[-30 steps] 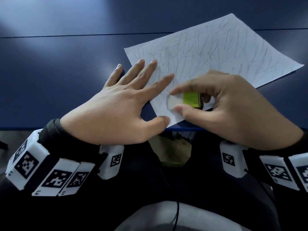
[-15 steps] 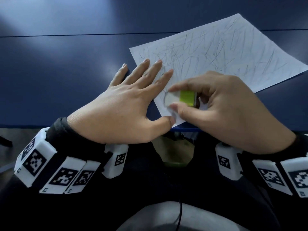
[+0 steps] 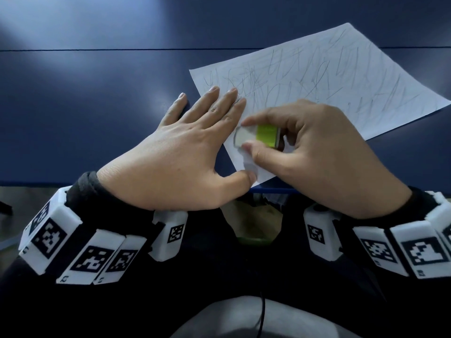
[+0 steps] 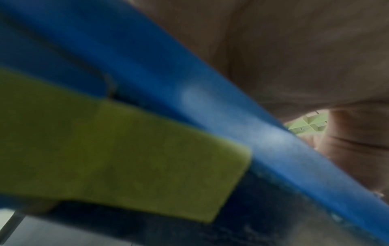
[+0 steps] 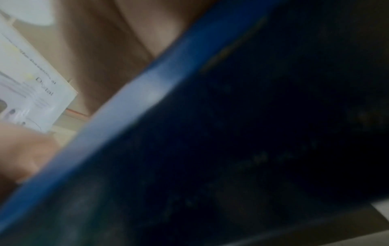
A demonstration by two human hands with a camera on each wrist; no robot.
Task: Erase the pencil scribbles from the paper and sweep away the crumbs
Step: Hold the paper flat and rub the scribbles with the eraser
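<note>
**Eraser held at the near corner of a scribbled sheet**

A white paper (image 3: 324,79) lies at an angle on the dark blue desk (image 3: 97,93), its near corner at the desk's front edge. Grey pencil scribbles (image 3: 305,69) cover most of the sheet.

The left hand (image 3: 175,154) lies flat, palm down, fingers (image 3: 219,103) straight and slightly spread. Three fingertips rest on the paper's left edge; the little finger lies on the bare desk beside it. The thumb reaches to the sheet's near corner and touches it.

The right hand (image 3: 317,157) grips an eraser (image 3: 253,136), pinched between thumb below and forefinger above, the other fingers curled behind. The eraser is white at its exposed end, with a yellow-green sleeve toward the palm. Its white end sits over the lower left part of the sheet, just beside the left forefinger; whether it touches the paper cannot be told, as that end is blurred.

Both wrists carry white blocks (image 3: 66,242) printed with black square markers, over dark sleeves.

The left wrist view is blurred: the blue desk edge (image 4: 210,103) runs diagonally, with a yellow-green patch (image 4: 126,158) below it. The right wrist view shows the same edge (image 5: 136,93) and, beyond it, a printed white sheet (image 5: 27,93), too blurred to read fully.
</note>
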